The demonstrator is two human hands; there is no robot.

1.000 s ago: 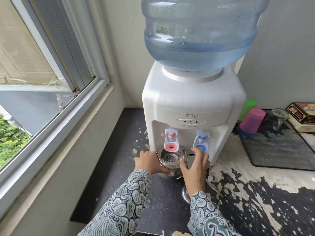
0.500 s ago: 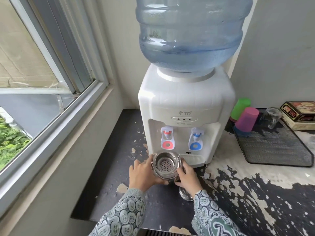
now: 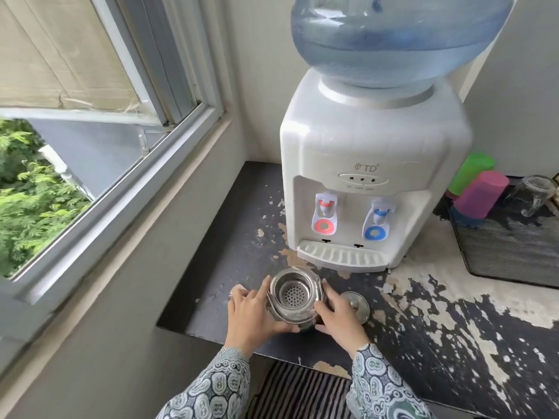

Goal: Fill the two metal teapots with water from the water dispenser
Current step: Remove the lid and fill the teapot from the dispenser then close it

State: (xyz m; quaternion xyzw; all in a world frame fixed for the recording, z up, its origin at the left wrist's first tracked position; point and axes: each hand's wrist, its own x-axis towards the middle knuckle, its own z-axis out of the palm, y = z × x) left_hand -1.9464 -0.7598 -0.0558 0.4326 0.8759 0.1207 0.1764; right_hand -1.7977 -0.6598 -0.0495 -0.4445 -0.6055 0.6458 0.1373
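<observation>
Both hands, left hand (image 3: 252, 313) and right hand (image 3: 340, 317), grasp open teapot (image 3: 295, 299) before water dispenser (image 3: 363, 182); best kept level, lid (image 3: 355, 306) alongside.

A window (image 3: 99, 152) runs along the left wall, green foliage (image 3: 27, 201) outside. At far right a black mesh tray (image 3: 511, 252) sits on the worn, peeling bench (image 3: 453, 313) — on it a pink cup (image 3: 481, 193), a green cup (image 3: 473, 172) and a clear glass (image 3: 534, 193). A striped mat (image 3: 299, 391) lies below.

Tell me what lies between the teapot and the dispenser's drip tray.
Nothing: in the head view only bare, peeling countertop separates the teapot from the drip tray.
</observation>
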